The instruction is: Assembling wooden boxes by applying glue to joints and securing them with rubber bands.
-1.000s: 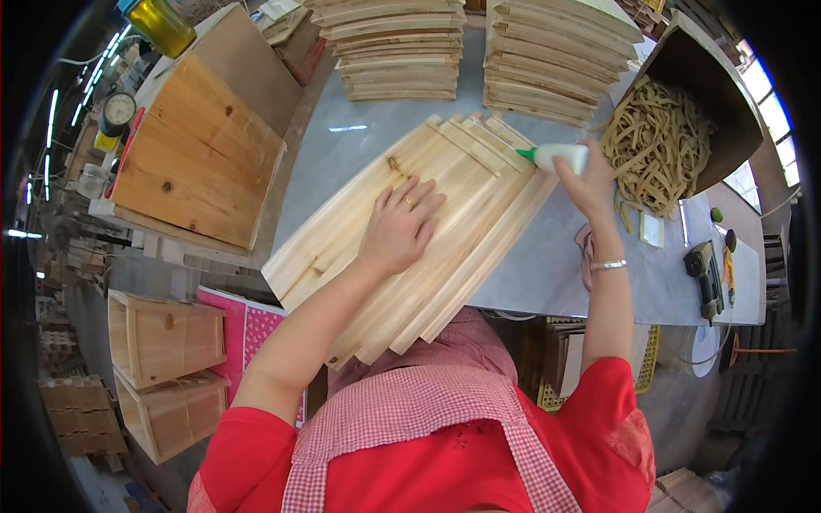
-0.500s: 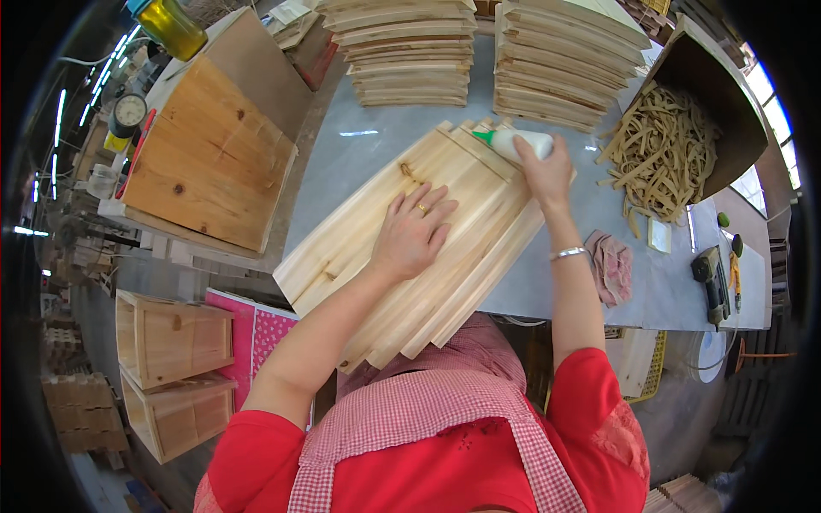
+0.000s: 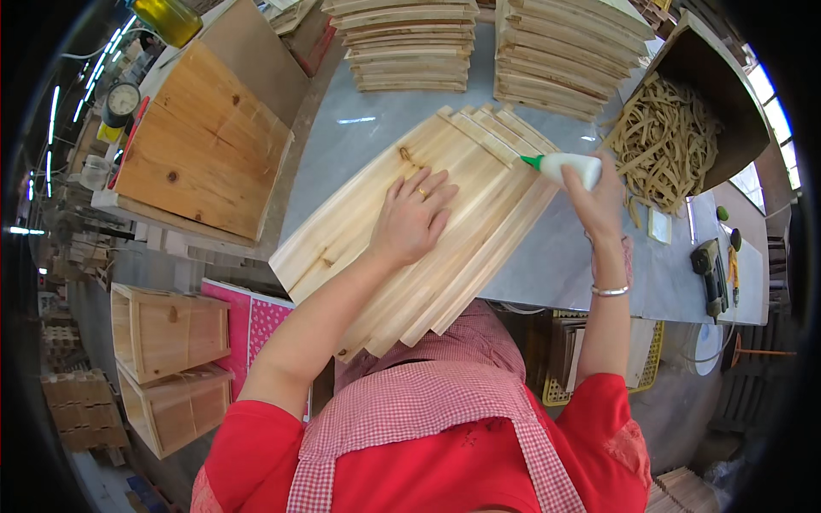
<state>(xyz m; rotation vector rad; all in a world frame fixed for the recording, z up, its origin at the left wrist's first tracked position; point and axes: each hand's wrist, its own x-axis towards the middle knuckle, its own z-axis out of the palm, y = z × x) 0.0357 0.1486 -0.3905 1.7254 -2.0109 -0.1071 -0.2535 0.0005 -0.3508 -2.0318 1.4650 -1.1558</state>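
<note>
Several pale wooden boards (image 3: 342,244) lie overlapped in a fanned stack on the table, their near ends reaching past its edge. My left hand (image 3: 413,218) rests flat on the top board, fingers spread, a ring on one finger. In my right hand (image 3: 597,198) is a white glue bottle (image 3: 568,168), tilted nearly level. Its green nozzle points left, close to the far right part of the boards. A narrow wooden strip (image 3: 477,137) runs across the far end of the top board. Whether the nozzle touches wood I cannot tell.
Two tall stacks of boards (image 3: 410,47) stand at the table's back. A bin of thin tan strips (image 3: 671,141) lies tipped at the right, near a dark power tool (image 3: 709,275). Wooden boxes (image 3: 171,333) stand at lower left. The table (image 3: 547,269) is grey.
My right hand has drawn the glue bottle right and toward me, away from the far end of the boards. My left hand stays on the top board.
</note>
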